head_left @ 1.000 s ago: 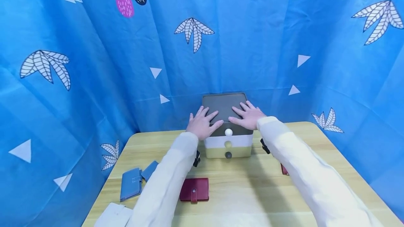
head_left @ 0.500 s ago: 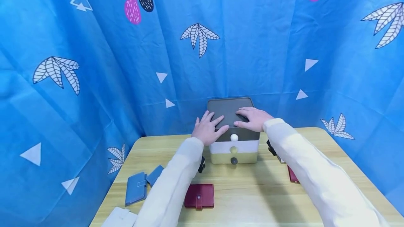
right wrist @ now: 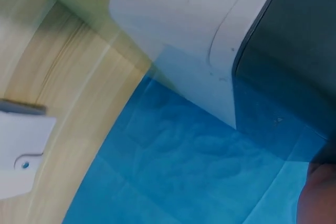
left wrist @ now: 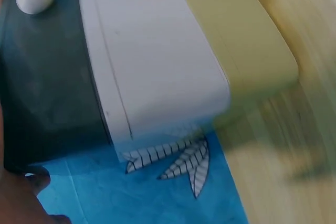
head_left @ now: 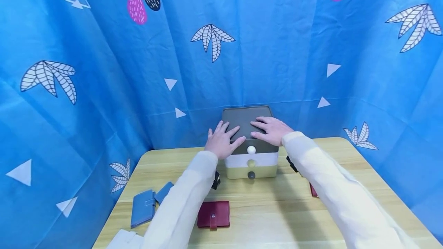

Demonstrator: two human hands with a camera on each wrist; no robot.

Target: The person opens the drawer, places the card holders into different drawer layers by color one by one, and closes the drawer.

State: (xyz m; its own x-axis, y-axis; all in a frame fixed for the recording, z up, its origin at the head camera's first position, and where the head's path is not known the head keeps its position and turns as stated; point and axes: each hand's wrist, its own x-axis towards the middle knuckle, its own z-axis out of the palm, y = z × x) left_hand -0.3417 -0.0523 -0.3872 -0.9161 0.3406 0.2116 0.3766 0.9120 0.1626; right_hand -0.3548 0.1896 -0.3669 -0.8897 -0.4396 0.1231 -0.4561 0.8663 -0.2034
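Observation:
A small three-tier drawer box (head_left: 266, 159) stands at the back of the table, dark grey on top, white in the middle, pale yellow below, with a round knob on each tier. My left hand (head_left: 221, 141) rests on the front left of its dark lid (head_left: 242, 116), fingers spread. On the lid's right side lies my right hand (head_left: 271, 130), fingers extended and slightly apart. The left wrist view shows the tiers' fronts (left wrist: 157, 61) close up, with part of the hand (left wrist: 18, 198) at the left edge. Neither hand grips anything.
A dark red wallet (head_left: 213, 214) lies in front of the box. At left are blue wallets (head_left: 142, 208) (head_left: 164, 192) and a white one (head_left: 124, 239). Another red item (head_left: 313, 190) is partly behind the right sleeve. A white snap wallet (right wrist: 23, 153) appears in the right wrist view.
My right hand's fingers drew closer together on the lid, then opened out a little again. The left hand stays in place on the box. The head view shifted slightly.

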